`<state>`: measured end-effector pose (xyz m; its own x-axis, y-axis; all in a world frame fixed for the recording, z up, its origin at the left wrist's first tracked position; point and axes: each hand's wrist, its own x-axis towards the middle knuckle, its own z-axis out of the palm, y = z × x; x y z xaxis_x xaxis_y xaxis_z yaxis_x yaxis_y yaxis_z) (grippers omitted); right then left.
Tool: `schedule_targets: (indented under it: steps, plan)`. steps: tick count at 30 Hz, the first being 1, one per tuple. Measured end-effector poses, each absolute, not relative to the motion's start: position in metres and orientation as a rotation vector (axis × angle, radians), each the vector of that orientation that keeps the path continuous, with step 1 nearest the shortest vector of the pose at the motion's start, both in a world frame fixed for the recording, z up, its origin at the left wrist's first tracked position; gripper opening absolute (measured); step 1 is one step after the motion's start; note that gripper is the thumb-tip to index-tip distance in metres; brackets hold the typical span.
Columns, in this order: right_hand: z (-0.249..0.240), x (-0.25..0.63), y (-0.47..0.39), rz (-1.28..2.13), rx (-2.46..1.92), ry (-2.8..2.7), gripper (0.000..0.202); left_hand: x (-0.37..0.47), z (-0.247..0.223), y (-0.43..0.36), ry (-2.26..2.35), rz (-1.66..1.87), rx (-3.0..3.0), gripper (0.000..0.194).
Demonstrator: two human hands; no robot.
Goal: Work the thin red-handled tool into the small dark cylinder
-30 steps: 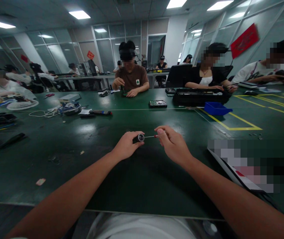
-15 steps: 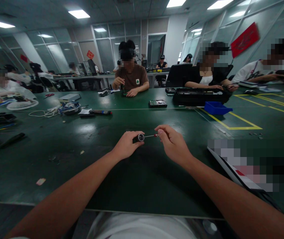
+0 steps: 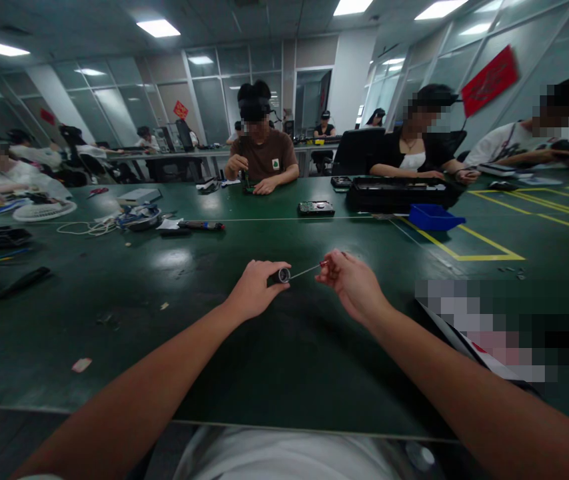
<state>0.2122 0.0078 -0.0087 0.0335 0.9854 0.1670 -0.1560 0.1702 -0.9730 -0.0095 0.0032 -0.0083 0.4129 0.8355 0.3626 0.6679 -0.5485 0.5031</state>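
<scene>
Between thumb and fingers, my left hand [image 3: 253, 291] grips a small dark cylindrical part [image 3: 283, 275] with a silvery ring at its round end, which faces me. A thin screwdriver [image 3: 307, 271] with a red handle is pinched in the fingers of my right hand [image 3: 350, 283]. Its slim metal shaft slants down to the left, and the tip is at the ring's right edge. Whether the tip touches the ring or sits inside it I cannot tell. Both hands are above the green tabletop [image 3: 284, 360].
A blue tray [image 3: 435, 217] and a long black casing [image 3: 400, 193] stand at the far right. A circuit-board device [image 3: 316, 208] lies ahead. Leftward are a marker-like tool [image 3: 203, 226], a cable bundle [image 3: 137, 217] and a long screwdriver [image 3: 23, 282]. A person [image 3: 263, 150] sits opposite.
My right hand has turned and moved slightly up and right, its fingers curling closer round the red handle. The shaft now slants more. My left hand and the cylindrical part have barely moved.
</scene>
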Motion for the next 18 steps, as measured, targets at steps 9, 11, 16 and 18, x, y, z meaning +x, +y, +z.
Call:
schedule_targets:
  steps: [9,11,16,18]
  plan:
    - [0.001,0.207,-0.007,0.882,-0.966,-1.347,0.026,-0.011,-0.009,0.005,1.353,0.856,2.384,0.038]
    - [0.001,0.207,-0.008,0.866,-0.958,-1.356,0.025,-0.011,-0.01,0.005,1.343,0.86,2.388,0.039]
    - [0.0,0.206,-0.009,0.84,-0.916,-1.381,0.023,-0.011,-0.01,0.006,1.364,0.84,2.394,0.039]
    - [0.002,0.205,-0.01,0.841,-0.907,-1.394,0.022,-0.01,-0.01,0.006,1.378,0.833,2.397,0.038]
